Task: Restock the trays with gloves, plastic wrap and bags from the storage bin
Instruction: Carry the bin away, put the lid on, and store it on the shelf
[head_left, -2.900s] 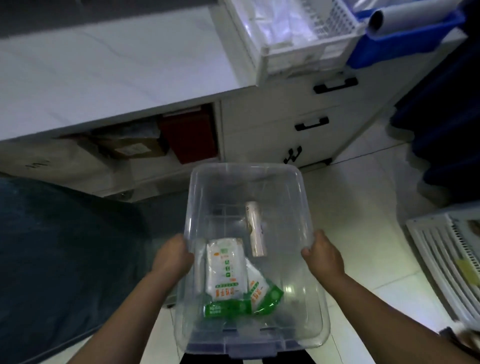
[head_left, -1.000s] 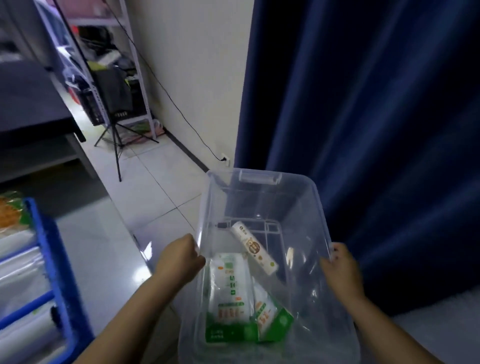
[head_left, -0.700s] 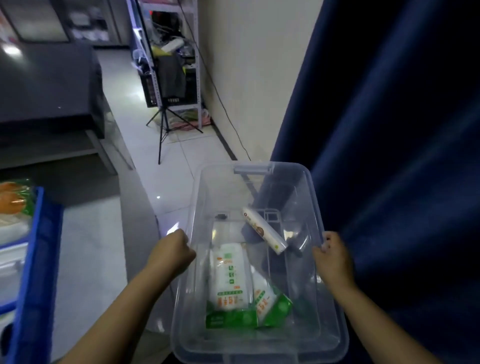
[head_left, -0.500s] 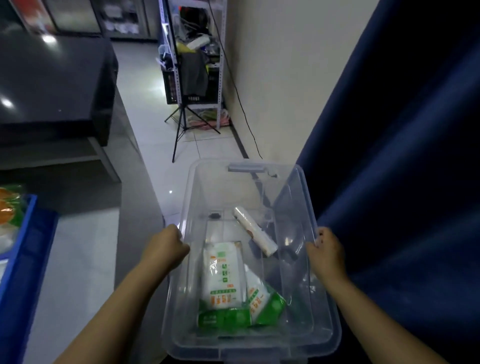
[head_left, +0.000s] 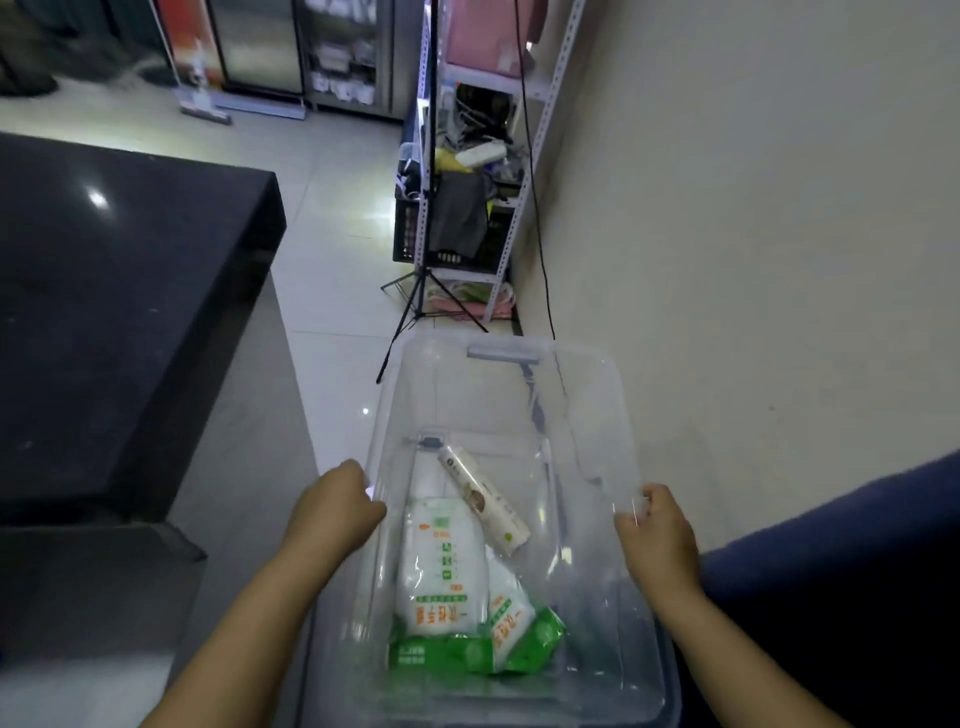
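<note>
I carry a clear plastic storage bin (head_left: 597, 415) in front of me. My left hand (head_left: 335, 512) grips its left rim and my right hand (head_left: 655, 527) grips its right rim. Inside lie a white and green glove packet (head_left: 441, 571), a second green-edged packet (head_left: 519, 629) beside it, and a slim white roll (head_left: 483, 496) lying at a slant toward the bin's far end. No trays are in view.
A dark glossy counter (head_left: 114, 291) stands at the left. A metal shelf rack (head_left: 467, 197) with clutter and a black tripod (head_left: 423, 291) stand ahead by the cream wall (head_left: 753, 234). A dark blue curtain (head_left: 831, 545) hangs at the right. Pale tiled floor (head_left: 332, 171) lies ahead.
I have turned away from the white cabinet and blue tray with the bin still held. The curtain has slid off to the right and the wall and shelf rack now face me. The roll shifted inside.
</note>
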